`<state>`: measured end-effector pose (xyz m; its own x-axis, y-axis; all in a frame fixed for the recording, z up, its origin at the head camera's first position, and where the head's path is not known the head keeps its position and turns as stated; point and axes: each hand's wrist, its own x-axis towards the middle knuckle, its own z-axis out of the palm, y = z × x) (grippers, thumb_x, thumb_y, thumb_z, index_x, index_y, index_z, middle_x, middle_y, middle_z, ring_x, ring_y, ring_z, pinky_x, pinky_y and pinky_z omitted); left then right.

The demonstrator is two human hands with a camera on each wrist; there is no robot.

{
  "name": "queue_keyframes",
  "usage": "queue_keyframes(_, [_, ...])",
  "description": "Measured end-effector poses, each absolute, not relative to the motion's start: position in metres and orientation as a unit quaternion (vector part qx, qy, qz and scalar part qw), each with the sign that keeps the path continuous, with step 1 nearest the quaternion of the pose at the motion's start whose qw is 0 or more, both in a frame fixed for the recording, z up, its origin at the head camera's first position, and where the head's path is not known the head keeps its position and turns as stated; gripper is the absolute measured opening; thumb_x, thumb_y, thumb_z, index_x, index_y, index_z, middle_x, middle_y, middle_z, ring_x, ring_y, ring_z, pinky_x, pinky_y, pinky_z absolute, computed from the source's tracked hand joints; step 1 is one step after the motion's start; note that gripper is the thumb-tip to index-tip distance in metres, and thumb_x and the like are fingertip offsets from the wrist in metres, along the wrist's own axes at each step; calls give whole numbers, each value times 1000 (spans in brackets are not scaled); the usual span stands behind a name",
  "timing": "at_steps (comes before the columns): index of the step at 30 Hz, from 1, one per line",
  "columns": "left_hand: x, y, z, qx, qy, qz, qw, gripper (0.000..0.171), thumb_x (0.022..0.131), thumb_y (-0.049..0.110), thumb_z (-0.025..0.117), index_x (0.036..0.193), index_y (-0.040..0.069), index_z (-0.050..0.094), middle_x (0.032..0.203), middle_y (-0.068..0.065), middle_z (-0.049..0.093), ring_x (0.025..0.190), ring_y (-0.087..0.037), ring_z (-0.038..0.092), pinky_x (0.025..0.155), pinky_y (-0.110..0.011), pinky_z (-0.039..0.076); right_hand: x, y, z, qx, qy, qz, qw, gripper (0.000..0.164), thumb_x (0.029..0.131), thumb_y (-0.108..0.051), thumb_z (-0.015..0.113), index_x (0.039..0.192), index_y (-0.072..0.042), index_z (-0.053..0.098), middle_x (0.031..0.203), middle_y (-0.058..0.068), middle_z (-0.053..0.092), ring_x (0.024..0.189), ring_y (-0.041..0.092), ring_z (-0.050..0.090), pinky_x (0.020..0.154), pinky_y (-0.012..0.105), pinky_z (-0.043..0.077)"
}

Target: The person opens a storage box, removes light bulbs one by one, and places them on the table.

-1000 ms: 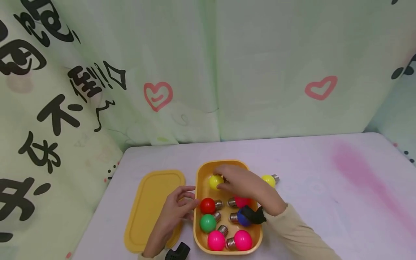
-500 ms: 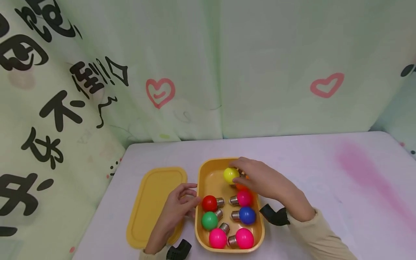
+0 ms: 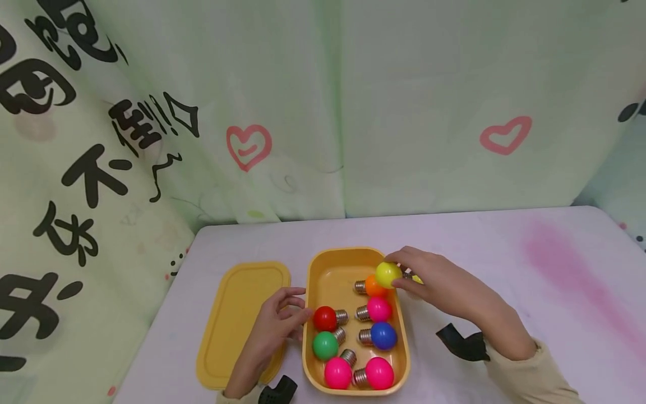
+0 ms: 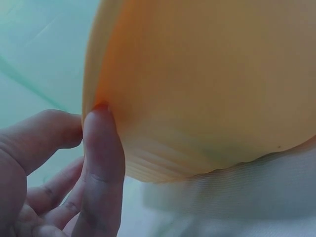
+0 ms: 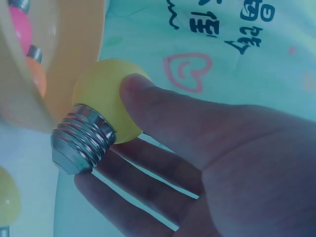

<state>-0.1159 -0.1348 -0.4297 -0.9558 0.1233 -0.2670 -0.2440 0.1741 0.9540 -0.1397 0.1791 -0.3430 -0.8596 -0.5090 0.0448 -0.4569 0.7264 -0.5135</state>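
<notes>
Over the right rim of a yellow plastic box (image 3: 328,269), my right hand (image 3: 444,283) pinches a yellow light bulb (image 3: 387,275) between thumb and fingers. The right wrist view shows the thumb on the bulb's globe, its silver screw base (image 5: 81,140) bare. My left hand (image 3: 275,322) holds the box's left side, thumb (image 4: 103,163) against the wall and index finger at the rim. In the box lie a red bulb (image 3: 324,318), a green bulb (image 3: 325,345), an orange bulb (image 3: 373,287), a blue bulb (image 3: 384,335) and several pink bulbs (image 3: 379,373).
A flat yellow lid (image 3: 239,314) lies left of the box, partly behind the left hand. Another yellow bulb (image 5: 7,197) rests on the table right of the box, mostly hidden by the right hand in the head view. A printed curtain (image 3: 404,140) hangs behind the table.
The right hand has carried the yellow bulb rightward from inside the box to its right rim, uncovering the orange bulb. The left hand stays at the box's left side.
</notes>
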Motion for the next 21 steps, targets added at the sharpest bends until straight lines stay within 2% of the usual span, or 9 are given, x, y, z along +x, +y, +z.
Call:
queue_keyframes(9, [-116, -136, -429, -51, 758, 634, 143, 52, 90, 20, 74, 135, 5, 53, 105, -10, 59, 74, -17, 64, 62, -27, 58, -137, 201, -352, -252, 933, -251, 56, 35, 90, -24, 73, 122, -11, 64, 110, -3, 65, 99, 17, 64, 85, 38, 58])
queue_keyframes(21, [-116, -134, -430, -41, 759, 635, 139, 49, 91, 18, 73, 134, 5, 53, 106, -10, 59, 74, -17, 63, 61, -27, 58, -135, 219, -368, -234, 934, -254, 88, 37, 88, -20, 75, 120, -5, 64, 110, 1, 66, 94, 17, 64, 84, 42, 58])
